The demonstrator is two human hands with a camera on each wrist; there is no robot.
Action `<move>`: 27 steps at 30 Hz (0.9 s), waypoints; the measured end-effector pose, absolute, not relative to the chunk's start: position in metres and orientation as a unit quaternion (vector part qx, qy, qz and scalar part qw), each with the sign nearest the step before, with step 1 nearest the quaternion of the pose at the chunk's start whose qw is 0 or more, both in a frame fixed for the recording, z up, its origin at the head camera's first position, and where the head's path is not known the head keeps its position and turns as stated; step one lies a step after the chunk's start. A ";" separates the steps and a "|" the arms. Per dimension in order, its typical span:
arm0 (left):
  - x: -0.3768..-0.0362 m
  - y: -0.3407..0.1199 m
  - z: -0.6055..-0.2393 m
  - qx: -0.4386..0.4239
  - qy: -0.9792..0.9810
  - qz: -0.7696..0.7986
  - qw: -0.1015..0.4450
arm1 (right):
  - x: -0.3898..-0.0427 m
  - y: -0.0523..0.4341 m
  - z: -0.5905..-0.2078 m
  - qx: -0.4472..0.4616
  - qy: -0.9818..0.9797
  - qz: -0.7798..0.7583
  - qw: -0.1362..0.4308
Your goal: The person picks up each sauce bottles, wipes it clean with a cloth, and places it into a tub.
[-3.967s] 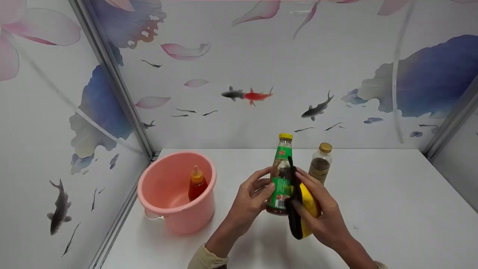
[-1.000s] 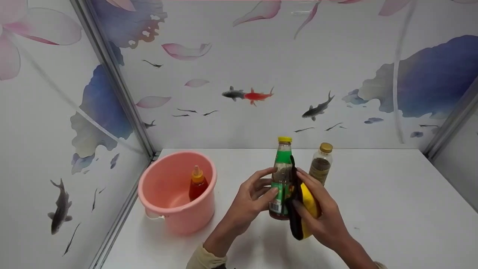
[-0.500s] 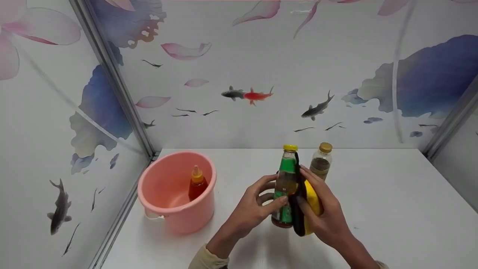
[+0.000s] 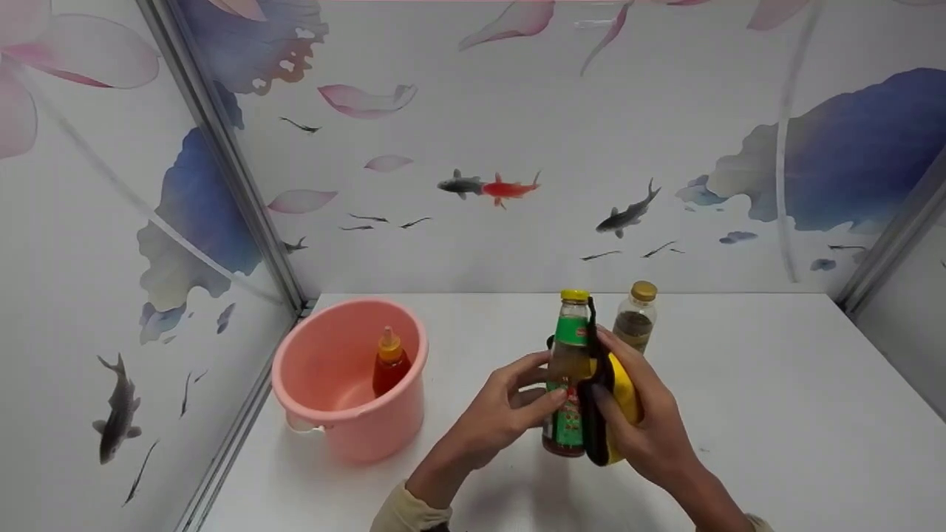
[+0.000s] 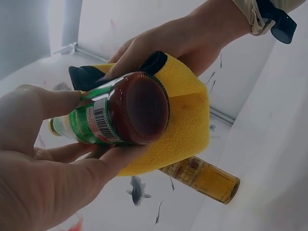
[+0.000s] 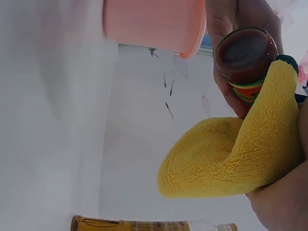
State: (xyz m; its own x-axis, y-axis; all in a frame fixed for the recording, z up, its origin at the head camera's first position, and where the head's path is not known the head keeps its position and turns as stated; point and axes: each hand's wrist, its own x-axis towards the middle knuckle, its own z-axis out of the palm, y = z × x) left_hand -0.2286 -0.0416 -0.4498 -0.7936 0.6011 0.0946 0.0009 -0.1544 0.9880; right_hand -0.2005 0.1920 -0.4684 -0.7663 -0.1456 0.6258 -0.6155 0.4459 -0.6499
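My left hand (image 4: 502, 406) grips a glass sauce bottle (image 4: 573, 331) with a yellow cap and green labels, fingers behind it and thumb across its front. The bottle stands nearly upright in the air; its dark round base (image 5: 147, 108) faces the left wrist camera. In my right hand (image 4: 654, 425) is a folded yellow cloth (image 4: 627, 388) with black edging, held against the bottle's right side. Seen from the right wrist, the fluffy cloth (image 6: 226, 163) hangs in a fold below the bottle (image 6: 246, 53). Part of the lower label is hidden by the thumb and cloth.
On the left of the white table (image 4: 776, 399) stands a pink bucket (image 4: 377, 436) holding a squeeze bottle (image 4: 390, 366) of red sauce with an orange top. Behind my right hand is a gold-capped bottle (image 4: 635, 325) of amber liquid. Printed wall panels (image 4: 488, 251) enclose the back and sides.
The sauce bottle has come down and slightly right, and has turned so a different part of its label faces the head camera. The cloth stays against it; bucket and other bottles are unmoved.
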 end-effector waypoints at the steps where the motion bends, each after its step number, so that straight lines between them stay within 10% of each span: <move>1: -0.228 -0.041 -0.450 0.242 0.616 0.721 0.206 | -0.200 0.192 -0.468 0.233 -0.814 0.469 0.251; 27: -0.226 -0.053 -0.434 0.235 0.626 0.740 0.066 | -0.198 0.185 -0.478 0.258 -0.808 0.484 0.217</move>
